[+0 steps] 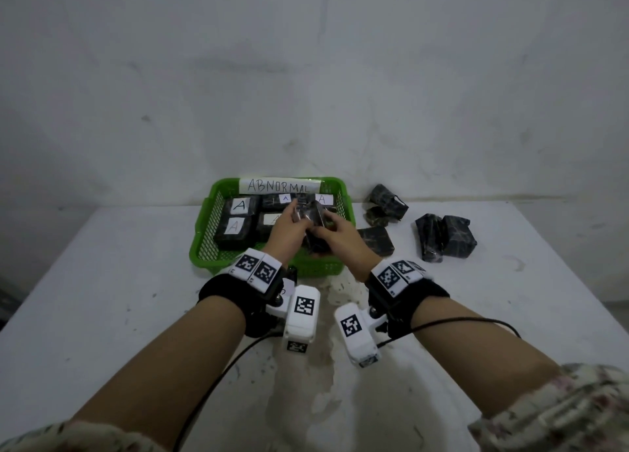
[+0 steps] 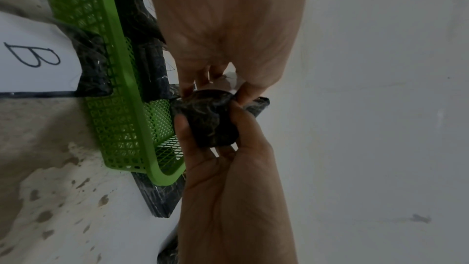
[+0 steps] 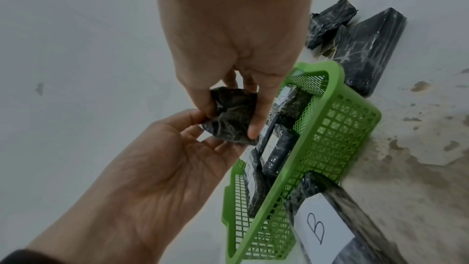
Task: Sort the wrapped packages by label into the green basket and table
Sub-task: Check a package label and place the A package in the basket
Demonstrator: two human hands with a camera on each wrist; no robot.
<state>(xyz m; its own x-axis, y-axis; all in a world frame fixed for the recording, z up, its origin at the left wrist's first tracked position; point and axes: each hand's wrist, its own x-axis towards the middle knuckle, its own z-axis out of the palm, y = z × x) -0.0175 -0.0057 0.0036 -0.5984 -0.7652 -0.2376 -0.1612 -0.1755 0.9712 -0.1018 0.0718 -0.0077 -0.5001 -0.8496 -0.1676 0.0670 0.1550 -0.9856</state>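
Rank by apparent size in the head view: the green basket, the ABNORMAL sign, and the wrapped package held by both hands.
1. green basket, clearly the largest.
2. ABNORMAL sign.
3. held package, partly hidden by the left hand and right hand, so its place after the sign is unsure.

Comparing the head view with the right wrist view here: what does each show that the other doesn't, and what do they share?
Head only: the ABNORMAL sign on the basket's far wall, A labels on packages inside, both wrist cameras.

Right wrist only: a B label on a package outside the basket, by its wall.

Both: the green basket, and the left hand and right hand together holding one dark wrapped package; no label on it shows.
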